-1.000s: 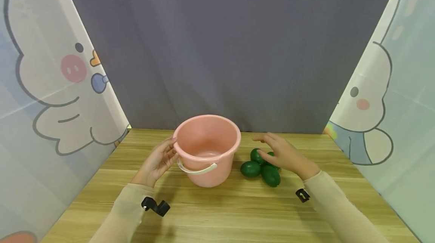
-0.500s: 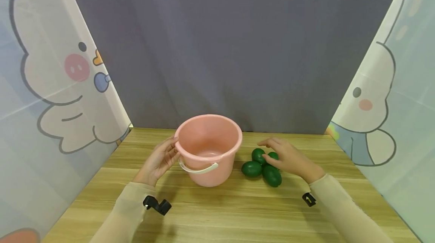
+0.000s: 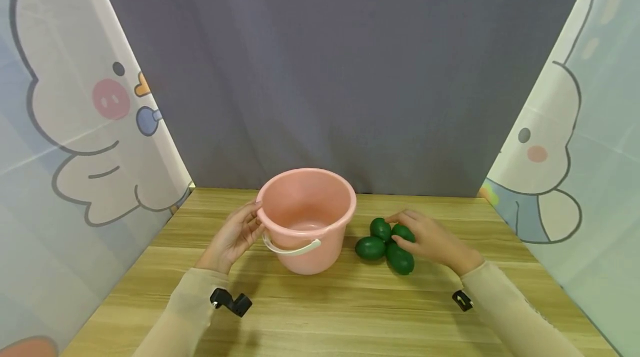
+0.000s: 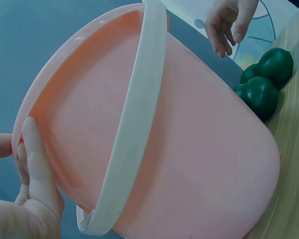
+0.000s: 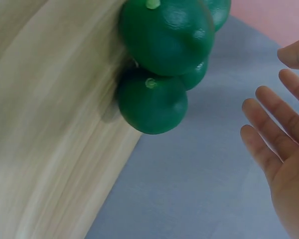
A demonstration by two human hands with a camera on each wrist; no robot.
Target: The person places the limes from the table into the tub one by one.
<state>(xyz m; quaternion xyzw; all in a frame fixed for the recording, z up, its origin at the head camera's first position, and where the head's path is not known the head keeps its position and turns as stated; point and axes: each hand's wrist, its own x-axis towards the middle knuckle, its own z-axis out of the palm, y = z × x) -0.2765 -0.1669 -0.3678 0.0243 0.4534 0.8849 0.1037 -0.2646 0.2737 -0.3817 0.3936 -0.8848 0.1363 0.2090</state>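
Observation:
A pink bucket [image 3: 310,251] with a white handle [image 3: 295,250] stands upright on the wooden table. My left hand [image 3: 235,237] pinches its rim on the left side; in the left wrist view the fingers [image 4: 37,159] lie against the outside, just under the rim. Right of the bucket sits a cluster of several green lime-like fruits [image 3: 370,248], glossy and rounded. My right hand [image 3: 432,240] hovers over the right side of the cluster, partly in front of it. In the right wrist view its fingers are spread, apart from the fruits [image 5: 152,102].
A dark grey curtain [image 3: 320,79] hangs behind the table's back edge. Cartoon-printed cloths [image 3: 75,124] stand at both sides. Bare wood of the table [image 3: 340,318] shows in front of the bucket and fruits. Each wrist carries a small black mount [image 3: 231,301].
My right hand has shifted slightly to the right and lower, nearer the fruits. The left hand, the bucket and the fruits stay in place.

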